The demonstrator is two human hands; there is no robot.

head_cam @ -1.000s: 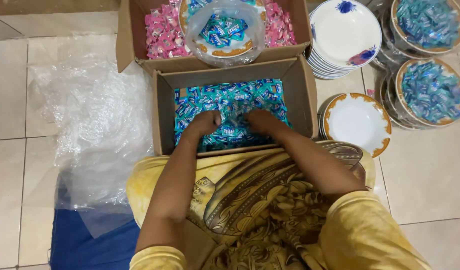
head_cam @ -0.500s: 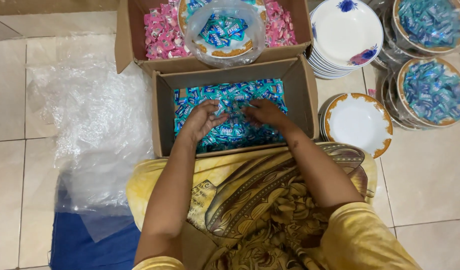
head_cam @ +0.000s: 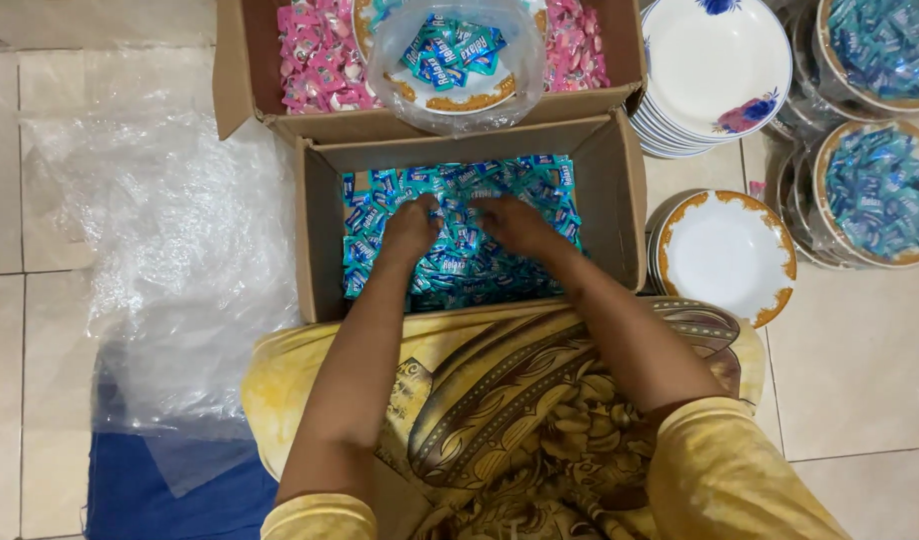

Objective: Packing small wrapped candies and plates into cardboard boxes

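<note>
While half a second ago the left hand [head_cam: 412, 228] lay palm-up and spread, it now curls palm-down into the blue-wrapped candies [head_cam: 460, 235] filling the near cardboard box [head_cam: 320, 240]. Right hand [head_cam: 515, 222], just beside it, likewise cupped on candies, whether gripped cannot be told; both look to be gathering a scoop.

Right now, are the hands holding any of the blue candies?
It cannot be told. Both the left hand and right hand are pressed palm-down into the blue candies in the box, fingers hidden.

two cardboard boxes [head_cam: 620, 190], perhaps three filled plates [head_cam: 875, 195]
</note>
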